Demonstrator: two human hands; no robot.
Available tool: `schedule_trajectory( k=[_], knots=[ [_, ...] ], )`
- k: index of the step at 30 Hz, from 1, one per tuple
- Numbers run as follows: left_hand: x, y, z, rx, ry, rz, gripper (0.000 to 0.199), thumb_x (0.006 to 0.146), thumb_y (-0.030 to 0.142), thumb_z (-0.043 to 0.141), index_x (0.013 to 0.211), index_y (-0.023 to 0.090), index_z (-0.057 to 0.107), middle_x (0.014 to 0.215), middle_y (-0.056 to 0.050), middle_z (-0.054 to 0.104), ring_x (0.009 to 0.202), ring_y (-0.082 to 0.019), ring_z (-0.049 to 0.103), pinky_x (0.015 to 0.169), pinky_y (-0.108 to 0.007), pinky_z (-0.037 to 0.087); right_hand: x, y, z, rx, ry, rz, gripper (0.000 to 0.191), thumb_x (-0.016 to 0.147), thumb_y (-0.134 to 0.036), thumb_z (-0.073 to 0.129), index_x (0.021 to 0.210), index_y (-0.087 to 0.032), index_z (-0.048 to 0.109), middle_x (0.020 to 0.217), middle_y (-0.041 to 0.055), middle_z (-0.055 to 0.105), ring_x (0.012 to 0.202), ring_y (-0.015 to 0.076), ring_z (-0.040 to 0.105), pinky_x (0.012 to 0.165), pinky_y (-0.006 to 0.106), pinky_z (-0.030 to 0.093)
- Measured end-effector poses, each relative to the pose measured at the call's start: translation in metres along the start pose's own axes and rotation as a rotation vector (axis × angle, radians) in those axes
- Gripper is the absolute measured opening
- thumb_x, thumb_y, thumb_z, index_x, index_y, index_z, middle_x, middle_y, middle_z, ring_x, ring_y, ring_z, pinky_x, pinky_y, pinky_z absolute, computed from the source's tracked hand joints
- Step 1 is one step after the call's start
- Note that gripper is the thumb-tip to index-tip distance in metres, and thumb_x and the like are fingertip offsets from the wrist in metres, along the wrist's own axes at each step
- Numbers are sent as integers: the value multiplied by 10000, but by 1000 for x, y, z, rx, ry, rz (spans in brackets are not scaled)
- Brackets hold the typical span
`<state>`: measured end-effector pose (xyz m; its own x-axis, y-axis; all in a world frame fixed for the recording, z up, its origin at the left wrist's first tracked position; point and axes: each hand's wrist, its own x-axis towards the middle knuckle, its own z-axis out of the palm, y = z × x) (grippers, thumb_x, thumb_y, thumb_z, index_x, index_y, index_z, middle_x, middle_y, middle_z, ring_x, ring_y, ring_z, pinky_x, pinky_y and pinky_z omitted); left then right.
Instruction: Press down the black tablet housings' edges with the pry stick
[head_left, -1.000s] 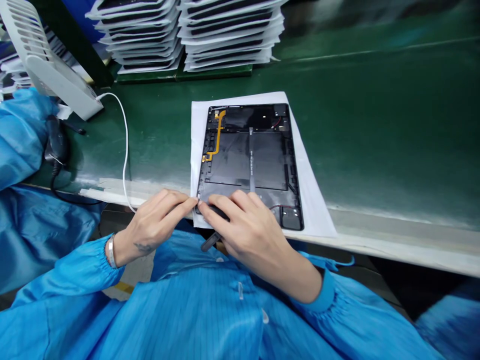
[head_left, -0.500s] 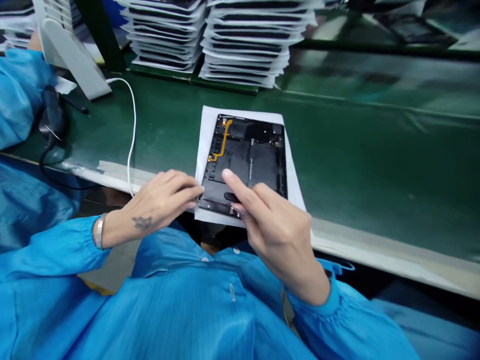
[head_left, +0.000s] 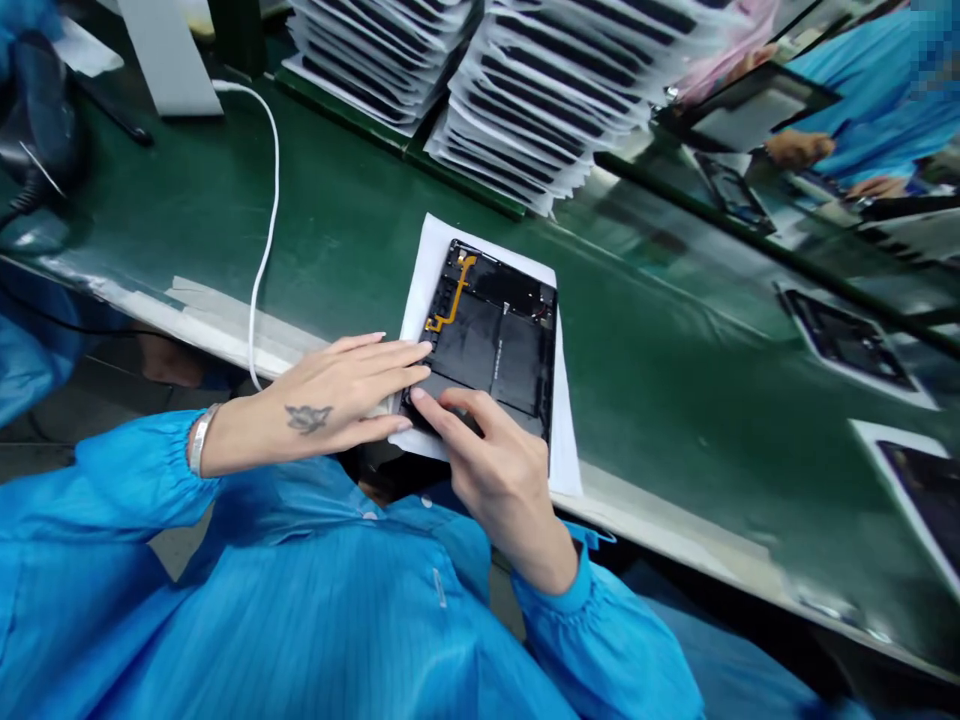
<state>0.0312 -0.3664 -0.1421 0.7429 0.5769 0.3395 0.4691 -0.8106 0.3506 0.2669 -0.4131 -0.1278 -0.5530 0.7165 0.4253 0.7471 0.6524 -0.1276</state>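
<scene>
left hand [head_left: 330,405] open, flat, fingertips at tablet [head_left: 491,335] edge | right hand [head_left: 491,470] half-curled at lower edge, hold unclear | tablet on paper sheet [head_left: 566,455] | risk: sliding paper could snag yellow flex [head_left: 451,295]

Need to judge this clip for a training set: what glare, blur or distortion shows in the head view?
In the head view, glare streaks the glossy green bench mat on the right; a pixelated patch covers the top-right corner; the wide lens bends and tilts the bench edge; the black tablet housing is sharp.
</scene>
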Motion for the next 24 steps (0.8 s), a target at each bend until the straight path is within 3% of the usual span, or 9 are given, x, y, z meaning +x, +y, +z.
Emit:
schedule_trajectory(
  k=[7,10,15,19,24],
  knots=[
    [0,-1,2,37,38,34,482,1049,377,490,1460,124,489,1556,-135,470,1449,-228,460,1243,-452,346,0,1,-2,-4,-26,-13,470,930,1,426,1303,-190,640,1072,95,699,976,163,678,723,245,553],
    [1,0,2,58,47,45,469,1048,361,491,1443,108,509,1544,-142,483,1439,-233,473,1232,-446,365,3,0,-3,-56,-13,-47,426,940,9,439,1266,-166,650,1051,88,708,906,143,668,694,225,525],
    [2,2,0,80,32,50,463,1054,364,474,1433,102,522,1534,-140,495,1434,-237,480,1227,-439,368,14,-6,-14,-257,-73,-208,286,979,-42,470,1171,-97,675,1023,82,741,729,132,589,597,264,443],
    [3,1,0,92,31,63,451,1063,358,446,1413,88,537,1528,-144,503,1423,-246,493,1213,-439,385,26,-6,-23,-350,-147,-355,191,995,-112,514,991,-123,705,1032,53,748,668,128,528,559,292,404],
    [4,-2,1,94,36,72,455,1057,379,463,1399,91,547,1520,-142,514,1403,-252,515,1196,-436,409,34,2,-30,-326,-221,-416,272,1038,-114,413,1063,-119,684,995,63,730,723,130,570,567,284,421]
  ],
)
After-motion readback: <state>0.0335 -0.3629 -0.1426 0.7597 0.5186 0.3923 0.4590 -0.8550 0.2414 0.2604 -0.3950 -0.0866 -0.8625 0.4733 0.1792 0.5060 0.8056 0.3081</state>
